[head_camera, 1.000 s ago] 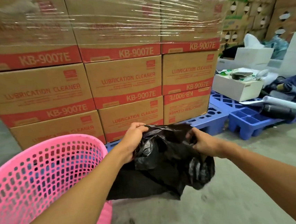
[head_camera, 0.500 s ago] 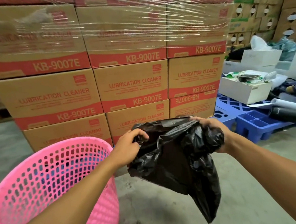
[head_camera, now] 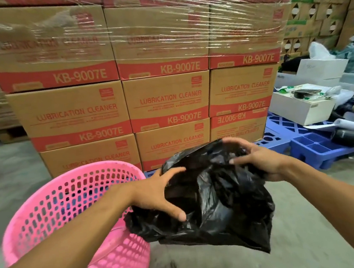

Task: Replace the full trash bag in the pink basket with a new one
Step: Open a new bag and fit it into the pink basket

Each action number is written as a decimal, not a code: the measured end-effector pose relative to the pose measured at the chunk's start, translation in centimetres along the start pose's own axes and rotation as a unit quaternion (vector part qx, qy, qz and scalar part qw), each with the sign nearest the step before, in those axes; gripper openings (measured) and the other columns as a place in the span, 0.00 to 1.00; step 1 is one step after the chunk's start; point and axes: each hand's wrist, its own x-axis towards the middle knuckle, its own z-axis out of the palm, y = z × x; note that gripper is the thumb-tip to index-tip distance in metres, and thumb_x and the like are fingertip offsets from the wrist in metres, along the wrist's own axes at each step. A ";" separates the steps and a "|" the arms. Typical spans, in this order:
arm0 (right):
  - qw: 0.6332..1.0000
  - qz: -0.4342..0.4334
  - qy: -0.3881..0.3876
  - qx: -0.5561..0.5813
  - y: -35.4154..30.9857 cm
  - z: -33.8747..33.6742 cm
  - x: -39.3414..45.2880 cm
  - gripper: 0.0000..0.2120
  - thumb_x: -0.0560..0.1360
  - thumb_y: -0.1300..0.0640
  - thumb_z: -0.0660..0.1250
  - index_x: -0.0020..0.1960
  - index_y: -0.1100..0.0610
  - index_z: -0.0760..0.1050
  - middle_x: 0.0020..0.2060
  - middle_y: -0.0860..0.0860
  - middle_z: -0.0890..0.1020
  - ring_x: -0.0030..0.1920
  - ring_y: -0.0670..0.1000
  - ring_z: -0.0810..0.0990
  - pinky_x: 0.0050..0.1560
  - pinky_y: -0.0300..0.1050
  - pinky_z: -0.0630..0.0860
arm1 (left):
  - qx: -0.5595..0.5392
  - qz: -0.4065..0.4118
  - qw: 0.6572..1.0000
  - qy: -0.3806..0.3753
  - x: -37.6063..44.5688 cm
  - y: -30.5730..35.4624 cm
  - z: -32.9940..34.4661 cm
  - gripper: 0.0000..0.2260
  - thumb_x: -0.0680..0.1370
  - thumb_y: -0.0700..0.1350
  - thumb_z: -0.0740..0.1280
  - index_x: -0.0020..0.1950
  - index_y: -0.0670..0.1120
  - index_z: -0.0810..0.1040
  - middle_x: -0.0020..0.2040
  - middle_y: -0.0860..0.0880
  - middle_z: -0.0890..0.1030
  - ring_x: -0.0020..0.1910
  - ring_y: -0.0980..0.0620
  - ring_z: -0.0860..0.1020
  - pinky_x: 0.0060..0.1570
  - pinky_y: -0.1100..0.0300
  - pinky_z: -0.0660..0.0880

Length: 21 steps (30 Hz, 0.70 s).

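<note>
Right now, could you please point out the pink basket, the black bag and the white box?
pink basket point(head_camera: 48, 202), head view, bare inner wall.
black bag point(head_camera: 219, 199), head view, crumpled middle.
white box point(head_camera: 299, 111), head view, front side.

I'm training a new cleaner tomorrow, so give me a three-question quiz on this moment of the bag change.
1. True or false: the black bag already lines the pink basket.
2. Which hand is nearer the basket?
A. left hand
B. right hand
3. Fill in: the stacked boxes read LUBRICATION ____.

Key:
1. False; both hands hold it in the air beside the basket.
2. A
3. CLEANER
</note>
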 end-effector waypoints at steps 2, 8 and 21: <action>0.981 -0.081 0.056 0.168 -0.7 0.2 0.3 0.21 0.75 0.70 0.64 0.61 0.48 0.76 0.58 0.52 0.79 0.40 0.53 0.85 0.35 0.47 0.82 | 0.055 0.013 0.998 0.008 -0.3 0.3 0.6 0.51 0.59 0.67 0.77 0.72 0.70 0.48 0.76 0.45 0.55 0.76 0.44 0.60 0.72 0.51 0.63; 0.985 -0.023 0.172 0.011 -1.2 0.8 0.7 0.20 0.78 0.71 0.54 0.48 0.55 0.82 0.56 0.62 0.82 0.44 0.55 0.81 0.40 0.47 0.80 | 0.220 0.008 0.975 0.035 -0.9 -0.1 1.3 0.60 0.59 0.68 0.76 0.77 0.63 0.36 0.74 0.47 0.68 0.66 0.44 0.74 0.60 0.54 0.71; 0.812 0.143 -0.080 -0.561 2.1 3.6 0.7 0.12 0.76 0.57 0.59 0.43 0.43 0.77 0.47 0.52 0.82 0.46 0.54 0.81 0.52 0.56 0.80 | 0.020 -0.132 0.978 0.162 0.0 -2.2 -2.0 0.64 0.65 0.63 0.77 0.75 0.50 0.26 0.64 0.37 0.78 0.53 0.42 0.79 0.55 0.50 0.76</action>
